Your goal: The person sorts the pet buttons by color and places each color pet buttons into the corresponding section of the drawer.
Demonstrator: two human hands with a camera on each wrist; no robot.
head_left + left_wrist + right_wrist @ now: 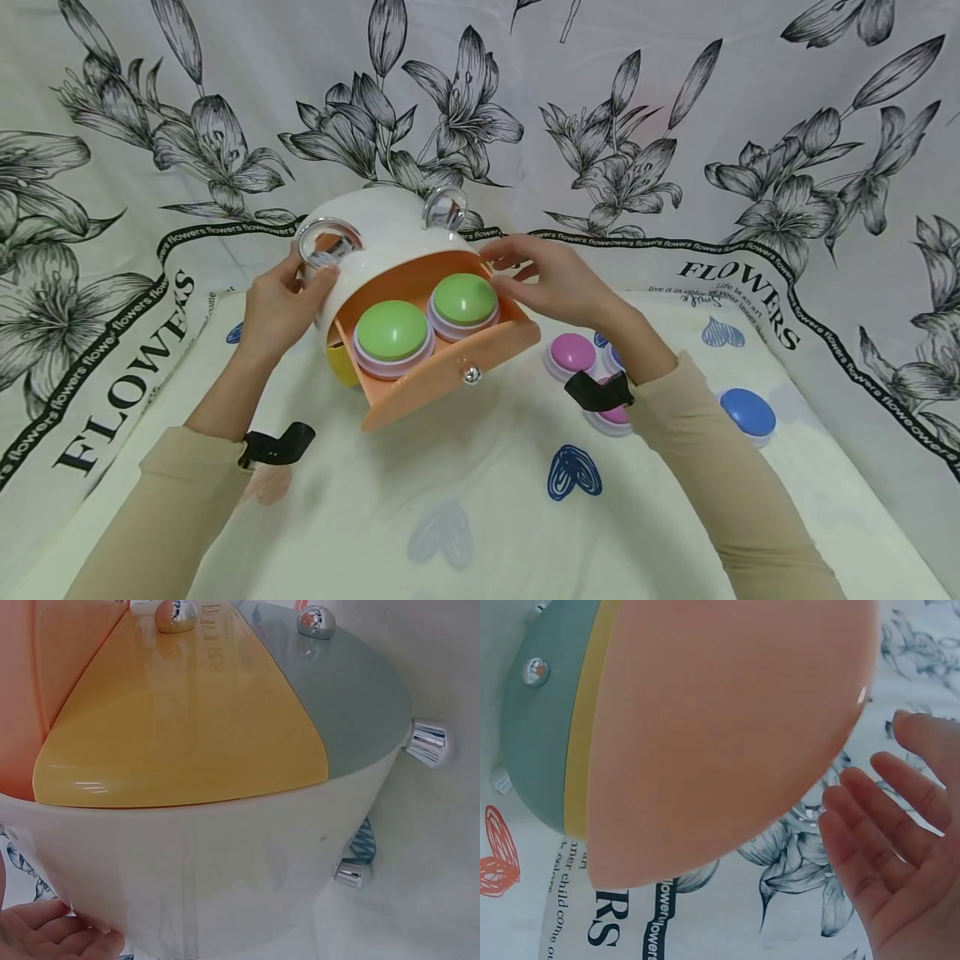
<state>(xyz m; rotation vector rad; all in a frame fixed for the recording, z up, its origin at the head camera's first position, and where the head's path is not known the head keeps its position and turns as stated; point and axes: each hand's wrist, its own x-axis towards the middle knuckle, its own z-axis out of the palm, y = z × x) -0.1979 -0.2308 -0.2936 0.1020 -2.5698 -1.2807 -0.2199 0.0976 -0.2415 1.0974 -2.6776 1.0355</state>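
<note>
A white rounded cabinet with two silver ring-shaped pieces on top stands tilted, its orange top drawer pulled out. Two round jars with green lids, the left jar and the right jar, sit in that drawer side by side. My left hand grips the cabinet's left side, thumb by the left ring and fingers against the white shell. Beside the drawer's right end is my right hand, its fingers spread and apart from the orange front in the right wrist view.
Below the orange drawer are a yellow drawer and a grey-green drawer with silver knobs. Pink-lidded jars, partly behind my right wrist, and a blue-lidded jar lie on the heart-print cloth. A flower-print curtain hangs behind.
</note>
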